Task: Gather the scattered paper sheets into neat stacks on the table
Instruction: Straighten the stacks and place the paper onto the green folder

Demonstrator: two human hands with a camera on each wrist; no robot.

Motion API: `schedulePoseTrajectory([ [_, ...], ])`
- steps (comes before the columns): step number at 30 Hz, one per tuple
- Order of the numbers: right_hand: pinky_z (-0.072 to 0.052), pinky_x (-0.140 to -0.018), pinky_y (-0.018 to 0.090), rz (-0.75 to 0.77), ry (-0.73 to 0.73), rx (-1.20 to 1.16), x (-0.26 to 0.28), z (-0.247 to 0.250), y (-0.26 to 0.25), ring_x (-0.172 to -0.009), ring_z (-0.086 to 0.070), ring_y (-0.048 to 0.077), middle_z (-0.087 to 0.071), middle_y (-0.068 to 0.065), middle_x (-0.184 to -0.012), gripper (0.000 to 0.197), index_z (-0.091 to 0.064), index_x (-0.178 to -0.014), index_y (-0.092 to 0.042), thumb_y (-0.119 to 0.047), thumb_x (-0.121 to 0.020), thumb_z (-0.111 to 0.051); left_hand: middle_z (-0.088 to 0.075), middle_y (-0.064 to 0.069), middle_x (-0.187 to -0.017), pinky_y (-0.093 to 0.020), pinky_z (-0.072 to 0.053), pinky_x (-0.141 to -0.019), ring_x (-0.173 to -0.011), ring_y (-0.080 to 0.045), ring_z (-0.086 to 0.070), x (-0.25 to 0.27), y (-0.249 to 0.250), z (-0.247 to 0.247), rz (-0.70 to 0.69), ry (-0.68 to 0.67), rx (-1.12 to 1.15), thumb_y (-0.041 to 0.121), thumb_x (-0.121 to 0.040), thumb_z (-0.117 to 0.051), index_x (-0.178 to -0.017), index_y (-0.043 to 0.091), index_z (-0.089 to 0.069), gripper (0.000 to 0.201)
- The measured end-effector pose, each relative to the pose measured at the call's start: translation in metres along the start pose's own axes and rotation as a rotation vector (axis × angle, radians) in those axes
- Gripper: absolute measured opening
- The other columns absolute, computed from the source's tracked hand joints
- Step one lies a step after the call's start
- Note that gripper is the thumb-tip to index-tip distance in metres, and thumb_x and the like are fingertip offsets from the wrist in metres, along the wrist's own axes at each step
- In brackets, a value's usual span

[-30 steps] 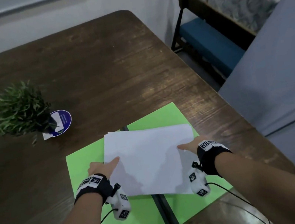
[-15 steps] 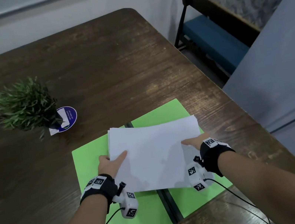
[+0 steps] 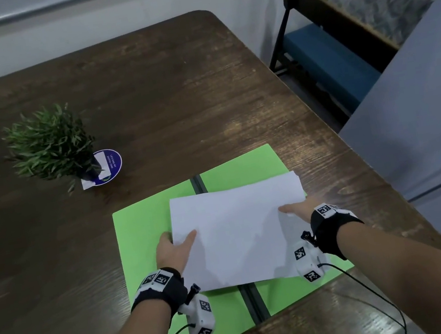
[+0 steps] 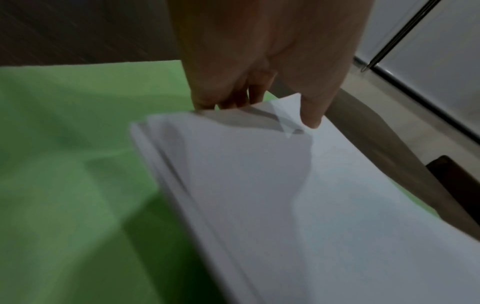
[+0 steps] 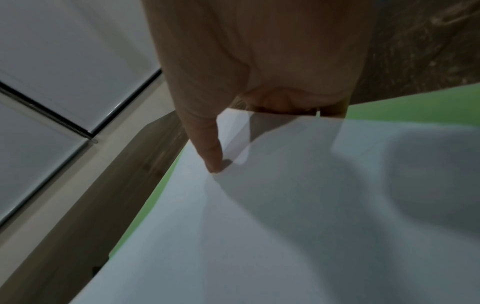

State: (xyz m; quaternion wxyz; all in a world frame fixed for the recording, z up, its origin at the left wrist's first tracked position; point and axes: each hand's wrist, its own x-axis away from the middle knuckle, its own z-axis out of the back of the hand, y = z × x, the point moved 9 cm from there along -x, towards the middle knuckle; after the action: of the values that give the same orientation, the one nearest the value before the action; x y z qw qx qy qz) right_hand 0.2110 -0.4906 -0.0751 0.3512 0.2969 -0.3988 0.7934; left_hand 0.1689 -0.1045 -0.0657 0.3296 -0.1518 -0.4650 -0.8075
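The dark wooden bench (image 3: 143, 98) carries two green sheets (image 3: 143, 238) lying side by side at its near edge, and the white paper stack (image 3: 238, 230) sits over them, its long axis running left to right between the person's arms. The left hand (image 3: 173, 250) grips the stack's left short edge, thumb on top and fingers underneath; the right hand (image 3: 298, 209) pinches the right short edge the same way. The stack lies straight ahead, equally near both hands, so squaring it probably means tapping its long edge down.

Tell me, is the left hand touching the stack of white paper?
Touching. In the left wrist view the left hand pinches the paper stack: thumb on top, fingers curled under its edge.
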Motion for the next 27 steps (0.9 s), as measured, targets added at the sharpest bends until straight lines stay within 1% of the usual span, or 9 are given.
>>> schedulePoseTrajectory([
  [2,-0.042,-0.086,0.033,-0.008,-0.032,-0.034,-0.001,0.002,0.001,-0.115,-0.056,0.030,-0.058,0.011,-0.128,0.068,-0.054,-0.129,-0.007,-0.045,-0.076,-0.076,-0.069,-0.010,-0.102,-0.034,-0.052,-0.078,-0.087,-0.027,-0.064,-0.001,0.003,0.003,0.005,-0.002,-0.011,0.042,-0.084,-0.067,-0.104,0.007,-0.063,0.040],
  [4,-0.043,-0.090,0.035,0.007,-0.036,-0.065,-0.006,0.001,0.002,-0.116,-0.055,0.030,-0.057,0.008,-0.127,0.071,-0.054,-0.125,-0.010,-0.050,-0.071,-0.076,-0.069,-0.010,-0.103,-0.031,-0.051,-0.077,-0.088,-0.027,-0.065,-0.002,0.004,0.000,0.028,-0.006,0.017,0.042,-0.083,-0.068,-0.105,0.007,-0.065,0.042],
  [9,-0.046,-0.094,0.039,0.105,-0.076,-0.131,-0.014,-0.008,-0.004,-0.109,-0.060,0.028,-0.065,0.007,-0.120,0.060,-0.059,-0.123,-0.013,-0.035,-0.072,-0.082,-0.059,-0.010,-0.117,-0.034,-0.049,-0.083,-0.102,-0.029,-0.060,0.000,0.000,-0.005,0.097,-0.018,0.038,0.040,-0.079,-0.073,-0.125,0.007,-0.048,0.062],
  [12,-0.046,-0.100,0.040,0.129,-0.126,-0.085,-0.022,-0.011,-0.004,-0.109,-0.061,0.025,-0.066,0.004,-0.118,0.053,-0.062,-0.119,-0.013,-0.026,-0.072,-0.083,-0.063,-0.010,-0.111,-0.039,-0.053,-0.086,-0.097,-0.030,-0.064,-0.005,-0.007,0.001,0.161,-0.027,0.095,0.041,-0.073,-0.079,-0.120,0.003,-0.050,0.067],
  [14,-0.046,-0.099,0.039,0.149,-0.122,-0.066,-0.027,-0.010,-0.005,-0.110,-0.061,0.025,-0.066,0.001,-0.113,0.060,-0.063,-0.118,-0.017,-0.034,-0.065,-0.085,-0.068,-0.014,-0.105,-0.044,-0.055,-0.085,-0.091,-0.030,-0.067,-0.004,-0.004,0.000,0.183,-0.078,0.133,0.035,-0.071,-0.082,-0.111,0.000,-0.059,0.058],
  [17,-0.050,-0.097,0.042,0.273,-0.072,-0.230,-0.011,0.000,-0.026,-0.098,-0.066,0.024,-0.069,0.003,-0.100,0.039,-0.069,-0.106,-0.012,-0.013,-0.069,-0.084,-0.068,-0.015,-0.107,-0.047,-0.053,-0.089,-0.095,-0.031,-0.066,0.001,0.011,0.004,0.107,-0.115,0.148,0.020,-0.075,-0.080,-0.106,0.004,-0.063,0.038],
  [21,-0.053,-0.089,0.039,0.439,-0.091,-0.377,0.025,0.017,-0.063,-0.091,-0.068,0.023,-0.071,0.007,-0.101,0.031,-0.070,-0.102,-0.008,0.001,-0.073,-0.077,-0.065,-0.007,-0.114,-0.047,-0.052,-0.092,-0.099,-0.029,-0.065,-0.007,0.011,0.023,0.041,-0.053,0.177,0.045,-0.047,-0.082,-0.102,0.024,-0.059,0.063],
  [24,-0.054,-0.087,0.043,0.506,-0.175,-0.445,0.040,0.025,-0.078,-0.091,-0.069,0.028,-0.073,0.009,-0.100,0.031,-0.070,-0.099,-0.011,0.005,-0.073,-0.075,-0.061,-0.010,-0.123,-0.047,-0.048,-0.096,-0.107,-0.029,-0.061,0.009,0.017,0.021,0.034,-0.129,0.350,0.028,-0.065,-0.085,-0.124,0.011,-0.049,0.071],
  [27,-0.056,-0.081,0.043,0.537,-0.272,-0.519,0.048,0.023,-0.080,-0.094,-0.069,0.034,-0.072,0.015,-0.106,0.042,-0.066,-0.110,-0.005,0.010,-0.072,-0.073,-0.057,-0.011,-0.121,-0.047,-0.047,-0.096,-0.107,-0.029,-0.058,0.023,0.015,0.018,0.064,-0.100,0.462,0.016,-0.076,-0.080,-0.129,0.005,-0.037,0.069],
])
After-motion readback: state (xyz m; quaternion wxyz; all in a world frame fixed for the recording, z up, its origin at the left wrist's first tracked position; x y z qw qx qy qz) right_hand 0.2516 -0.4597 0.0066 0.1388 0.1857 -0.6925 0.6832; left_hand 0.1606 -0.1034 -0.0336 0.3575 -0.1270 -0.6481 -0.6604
